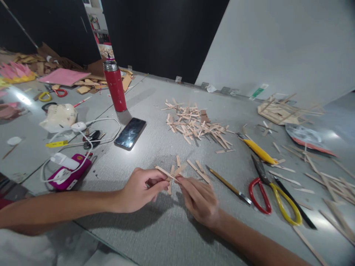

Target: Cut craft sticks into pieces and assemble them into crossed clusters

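Between my two hands, just above the grey table, several wooden craft sticks cross one another. My left hand is closed, thumb and fingers pinching the sticks from the left. From the other side my right hand grips them with its fingers pressed together. Whether the sticks are joined where they cross is hidden by my fingertips. A few loose craft sticks lie just beyond my right hand, near a thin brown-handled tool with a metal end.
Beyond my hands spreads a heap of craft sticks. Scissors and a yellow cutter lie right; a stick frame stands farther back. On the left are a phone, red bottle and purple power bank with cables.
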`<state>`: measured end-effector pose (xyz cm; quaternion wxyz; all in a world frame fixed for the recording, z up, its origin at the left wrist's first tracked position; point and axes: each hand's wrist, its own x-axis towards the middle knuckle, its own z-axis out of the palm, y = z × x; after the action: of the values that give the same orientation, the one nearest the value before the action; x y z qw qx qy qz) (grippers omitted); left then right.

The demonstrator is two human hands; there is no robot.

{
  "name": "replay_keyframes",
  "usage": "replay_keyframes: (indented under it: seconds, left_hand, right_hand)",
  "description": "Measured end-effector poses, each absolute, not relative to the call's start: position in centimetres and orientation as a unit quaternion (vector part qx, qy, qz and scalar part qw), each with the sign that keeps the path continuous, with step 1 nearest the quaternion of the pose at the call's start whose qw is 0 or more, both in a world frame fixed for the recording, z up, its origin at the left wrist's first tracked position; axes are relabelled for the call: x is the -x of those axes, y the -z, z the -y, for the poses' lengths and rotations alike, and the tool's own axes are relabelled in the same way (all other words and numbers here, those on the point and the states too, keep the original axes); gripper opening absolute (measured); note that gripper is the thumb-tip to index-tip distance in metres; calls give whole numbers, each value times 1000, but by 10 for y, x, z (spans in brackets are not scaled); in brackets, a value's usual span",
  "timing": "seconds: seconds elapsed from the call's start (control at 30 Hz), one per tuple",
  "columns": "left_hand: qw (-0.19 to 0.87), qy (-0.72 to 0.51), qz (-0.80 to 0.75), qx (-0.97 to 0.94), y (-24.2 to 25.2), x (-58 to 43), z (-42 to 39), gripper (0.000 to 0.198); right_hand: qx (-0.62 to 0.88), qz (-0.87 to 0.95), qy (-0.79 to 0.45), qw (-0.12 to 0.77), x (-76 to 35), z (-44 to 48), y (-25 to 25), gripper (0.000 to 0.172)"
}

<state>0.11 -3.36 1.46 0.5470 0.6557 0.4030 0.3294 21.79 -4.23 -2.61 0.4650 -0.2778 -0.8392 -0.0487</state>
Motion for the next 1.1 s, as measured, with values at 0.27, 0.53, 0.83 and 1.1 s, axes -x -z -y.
replay_keyframes:
  seconds: [0.27, 0.53, 0.83, 1.1]
  left_hand:
    - [636, -335, -419, -556, -11, -5, 32, 34]
    - [600, -353, -408, -591, -4, -5, 32, 26]
    - [283, -353, -349, -820, 12, 3, 33, 25]
    - [334, -363, -376, -784, 12, 0, 29, 19]
  right_hand:
    - [274, 866, 108, 404, -217, 45, 26, 52]
    - [264, 876, 168, 367, -214, 48, 18, 49]
    - [250, 885, 167, 356, -216, 47, 18, 43]
    - [246, 884, 148, 369, -215, 49, 18, 30]
